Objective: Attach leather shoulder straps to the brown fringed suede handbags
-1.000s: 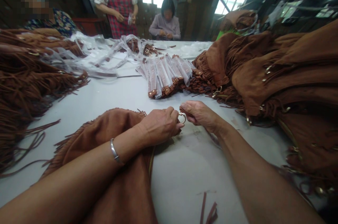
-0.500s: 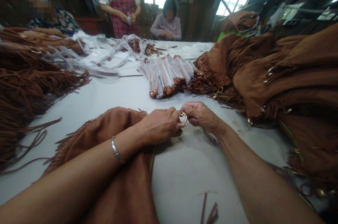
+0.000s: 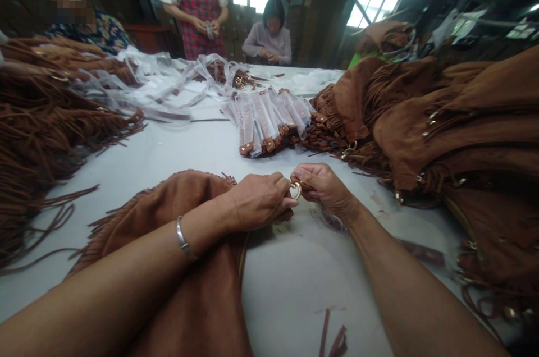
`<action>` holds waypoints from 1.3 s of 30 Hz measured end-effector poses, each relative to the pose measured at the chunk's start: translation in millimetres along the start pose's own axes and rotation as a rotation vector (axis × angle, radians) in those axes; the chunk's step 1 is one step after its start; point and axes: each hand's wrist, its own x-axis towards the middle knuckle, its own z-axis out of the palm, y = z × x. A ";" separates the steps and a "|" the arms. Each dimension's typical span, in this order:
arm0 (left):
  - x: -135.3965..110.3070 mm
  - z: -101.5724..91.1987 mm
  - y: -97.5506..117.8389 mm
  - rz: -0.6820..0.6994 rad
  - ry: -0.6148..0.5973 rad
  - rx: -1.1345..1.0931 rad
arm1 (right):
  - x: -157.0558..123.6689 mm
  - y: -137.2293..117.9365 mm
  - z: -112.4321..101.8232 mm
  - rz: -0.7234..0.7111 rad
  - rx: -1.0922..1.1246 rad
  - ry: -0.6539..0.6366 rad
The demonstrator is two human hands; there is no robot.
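My left hand [image 3: 261,200], a silver bangle on its wrist, is closed with thumb and fingers pinching a gold metal ring [image 3: 297,192]. Beneath that forearm lies a brown fringed suede bag [image 3: 181,301], its edge reaching up to the fingers. Just right of the ring, touching it, my right hand [image 3: 323,188] is closed in a pinch. From under it a brown strap in clear plastic [image 3: 423,253] trails behind the right forearm; its end is hidden in the fingers.
Plastic-wrapped straps [image 3: 263,121] lie in a row ahead. Brown fringed bags pile up on the right [image 3: 455,115] and left [image 3: 50,149]. Leather scraps [image 3: 332,340] lie near the front of the white table [image 3: 311,278]. Several people [image 3: 269,37] work across it.
Both hands stay pinched at the ring, and the ring has turned slightly. More of the plastic-wrapped strap shows beyond my right forearm. The view has shifted a little.
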 end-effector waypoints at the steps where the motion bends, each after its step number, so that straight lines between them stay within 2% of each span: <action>1: 0.0 0.1 0.0 0.001 -0.002 -0.003 | -0.8 -1.2 0.2 -0.001 0.000 0.002; 8: -1.0 1.8 -3.5 0.038 0.024 -0.061 | -4.1 -5.4 -2.5 -0.010 0.027 -0.049; 17: -4.6 1.4 -5.9 0.124 0.042 -0.114 | -9.5 -9.5 -6.7 0.082 0.082 -0.187; 25: -5.3 -0.6 -7.3 0.094 0.052 -0.068 | -14.1 -15.9 -1.1 0.085 0.024 -0.133; 29: -4.4 -1.7 -2.7 0.095 0.025 0.025 | -12.5 -12.1 -0.8 0.126 0.095 -0.189; 33: -6.3 0.5 -0.5 0.160 0.082 0.088 | -11.0 -5.9 -0.6 0.156 0.151 -0.239; 39: -6.5 1.7 3.7 0.116 0.137 0.083 | -12.1 -7.9 -4.4 0.147 0.121 -0.267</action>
